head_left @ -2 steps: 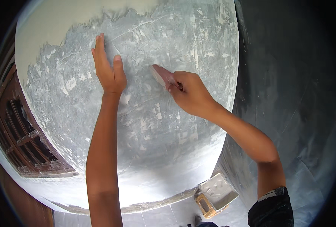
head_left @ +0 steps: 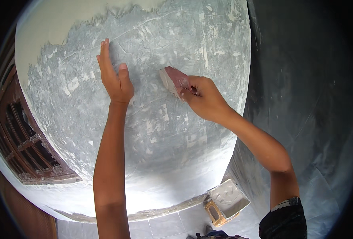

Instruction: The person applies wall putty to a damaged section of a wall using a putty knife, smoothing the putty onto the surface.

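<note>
A wall (head_left: pixel 144 131) patched with grey and white filler fills most of the view. In front of it, my right hand (head_left: pixel 206 95) grips a reddish putty spreader (head_left: pixel 178 77), with pale filler along its left edge. The spreader is tilted at the wall's middle; whether its edge touches the surface I cannot tell. To the left, my left hand (head_left: pixel 117 79) is raised with its fingers stretched upward and thumb apart, holding nothing. It is at or close to the wall; contact is not plain.
A brown wooden window (head_left: pixel 35 147) with bars is at the left. Below, a tray (head_left: pixel 229 199) of pale filler sits by a yellowish stool-like piece (head_left: pixel 214 213) on the tiled floor (head_left: pixel 164 225). A dark grey surface (head_left: pixel 304 103) lies right of the wall's edge.
The spreader has turned so more of its reddish face shows, and my right hand has shifted slightly right. My left hand appears slightly lower, still outstretched.
</note>
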`<state>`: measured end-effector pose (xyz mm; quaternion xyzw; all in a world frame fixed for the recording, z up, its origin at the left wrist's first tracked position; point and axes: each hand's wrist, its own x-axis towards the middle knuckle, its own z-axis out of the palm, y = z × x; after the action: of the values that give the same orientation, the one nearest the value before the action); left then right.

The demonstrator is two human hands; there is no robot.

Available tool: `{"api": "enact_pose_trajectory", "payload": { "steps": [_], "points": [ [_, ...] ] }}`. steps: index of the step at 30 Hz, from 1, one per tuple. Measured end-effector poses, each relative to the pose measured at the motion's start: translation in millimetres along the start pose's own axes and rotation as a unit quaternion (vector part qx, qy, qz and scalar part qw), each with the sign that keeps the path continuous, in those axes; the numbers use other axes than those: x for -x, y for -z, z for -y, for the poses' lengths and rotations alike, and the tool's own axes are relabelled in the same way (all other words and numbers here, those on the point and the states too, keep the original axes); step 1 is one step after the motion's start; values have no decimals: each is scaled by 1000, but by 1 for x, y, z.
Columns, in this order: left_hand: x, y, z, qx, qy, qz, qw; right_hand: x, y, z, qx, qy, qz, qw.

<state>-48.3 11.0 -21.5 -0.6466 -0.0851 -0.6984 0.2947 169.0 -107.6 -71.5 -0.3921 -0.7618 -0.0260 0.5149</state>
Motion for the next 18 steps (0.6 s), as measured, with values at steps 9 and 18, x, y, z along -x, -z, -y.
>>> {"api": "enact_pose_trajectory", "payload": {
  "steps": [9, 18],
  "points": [
    [196, 26, -138, 109, 256, 129, 952, 130, -1, -88, -346, -292, 63, 889],
    [332, -12, -261, 111, 441, 193, 869, 269, -10, -194, -365, -442, 108, 812]
  ]
}}
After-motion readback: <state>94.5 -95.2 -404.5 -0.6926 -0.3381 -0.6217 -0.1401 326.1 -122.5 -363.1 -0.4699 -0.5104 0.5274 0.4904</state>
